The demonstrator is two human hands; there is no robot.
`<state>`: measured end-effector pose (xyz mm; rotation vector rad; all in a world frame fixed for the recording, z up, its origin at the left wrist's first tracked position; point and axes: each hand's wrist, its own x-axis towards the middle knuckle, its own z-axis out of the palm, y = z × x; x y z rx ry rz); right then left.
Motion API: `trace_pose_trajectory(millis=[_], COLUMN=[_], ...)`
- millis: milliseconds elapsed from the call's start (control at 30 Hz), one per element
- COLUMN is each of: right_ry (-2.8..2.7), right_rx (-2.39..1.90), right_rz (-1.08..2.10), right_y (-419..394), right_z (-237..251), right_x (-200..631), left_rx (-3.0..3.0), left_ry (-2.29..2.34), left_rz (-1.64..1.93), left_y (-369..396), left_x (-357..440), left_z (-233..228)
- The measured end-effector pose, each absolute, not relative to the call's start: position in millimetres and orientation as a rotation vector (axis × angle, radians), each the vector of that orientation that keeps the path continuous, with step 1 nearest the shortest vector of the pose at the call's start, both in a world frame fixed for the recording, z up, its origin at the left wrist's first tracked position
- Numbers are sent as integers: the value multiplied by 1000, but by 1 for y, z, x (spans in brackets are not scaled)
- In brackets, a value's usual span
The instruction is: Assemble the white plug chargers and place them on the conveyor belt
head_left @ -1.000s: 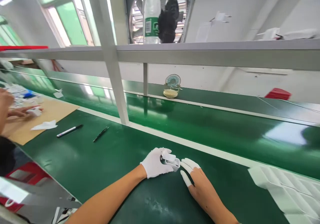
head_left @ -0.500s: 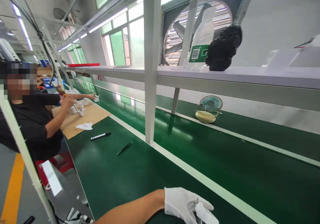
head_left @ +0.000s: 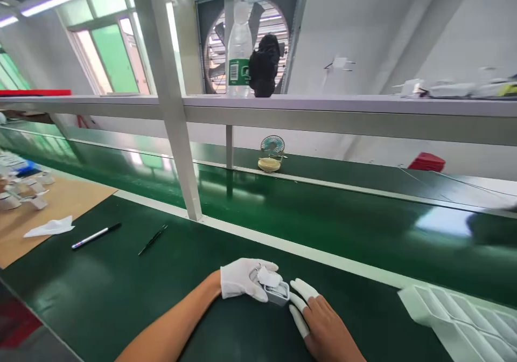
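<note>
My left hand [head_left: 244, 279], in a white glove, has its thumb and fingers around a small grey-white open-topped case [head_left: 278, 296] just above or on the green bench. A white piece [head_left: 270, 277] lies at the top of the case; what it is I cannot make out. My right hand [head_left: 317, 319] wears white finger covers on several fingers. Those fingers are stretched out and apart, close to the case's right end, with nothing held; whether they touch it I cannot tell.
White compartment trays [head_left: 456, 313] lie at right. Tweezers [head_left: 153, 239], a marker pen [head_left: 97, 236] and a white tissue [head_left: 50, 227] lie at left, near brown paper [head_left: 86, 189] with white parts. A post [head_left: 173, 109] carries the shelf [head_left: 323, 115]; a small fan [head_left: 271, 154] stands behind.
My view has swung right, so the co-worker has left it and the trays have come in. My right hand now shows beside the case; my left hand still holds the white item.
</note>
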<state>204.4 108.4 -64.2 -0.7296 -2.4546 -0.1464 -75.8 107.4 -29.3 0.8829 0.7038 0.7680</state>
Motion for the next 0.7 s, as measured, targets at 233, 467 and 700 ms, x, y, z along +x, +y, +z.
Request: trace_pose_trajectory(millis=[233,467,700], right_ry=[-2573,-2754,-2671], right_rx=[-899,-949,-837], right_rz=[-106,-123,-81], right_y=[91,97,99], right_z=[-14,-6,-21], right_x=[182,189,193], left_rx=[896,1097,1070], left_ry=[686,790,838], left_rz=[843,804,808], left_y=[97,96,96], left_x=[-69,-65,-65], left_z=[-14,-4,-5])
